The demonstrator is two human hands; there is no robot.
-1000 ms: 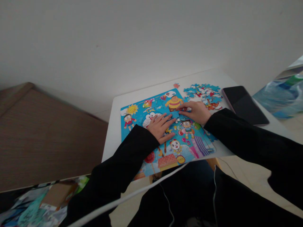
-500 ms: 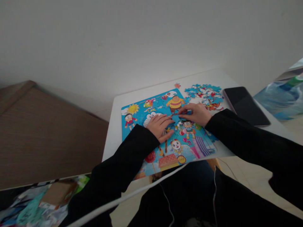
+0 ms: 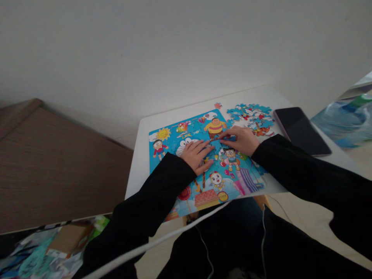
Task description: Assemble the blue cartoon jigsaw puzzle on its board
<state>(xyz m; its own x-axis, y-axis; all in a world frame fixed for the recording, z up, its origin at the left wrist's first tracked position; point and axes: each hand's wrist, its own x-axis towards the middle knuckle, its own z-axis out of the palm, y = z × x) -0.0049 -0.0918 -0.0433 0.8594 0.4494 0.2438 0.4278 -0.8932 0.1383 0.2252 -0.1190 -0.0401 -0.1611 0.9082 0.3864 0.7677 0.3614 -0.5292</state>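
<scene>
A colourful cartoon jigsaw puzzle board (image 3: 174,135) lies on a small white table (image 3: 138,162). My left hand (image 3: 197,155) rests flat on the middle of the board, fingers stretched out towards the right. My right hand (image 3: 241,140) lies just right of it, fingers pinched on a blue puzzle piece (image 3: 226,138) that sits against the board's surface. Both arms are in black sleeves. A heap of loose puzzle pieces (image 3: 250,115) lies on the table behind my right hand, with one stray piece (image 3: 217,105) near the table's far edge.
A dark phone (image 3: 301,130) lies face up at the table's right side. A brown wooden surface (image 3: 52,162) stands to the left. Clutter of paper and boxes (image 3: 43,252) covers the floor at lower left. A plastic bag (image 3: 345,120) is at far right. White cables cross my lap.
My left hand has drawn its fingers together slightly and shifted a little up the board. My right hand has stayed on the piece, with only small finger movement.
</scene>
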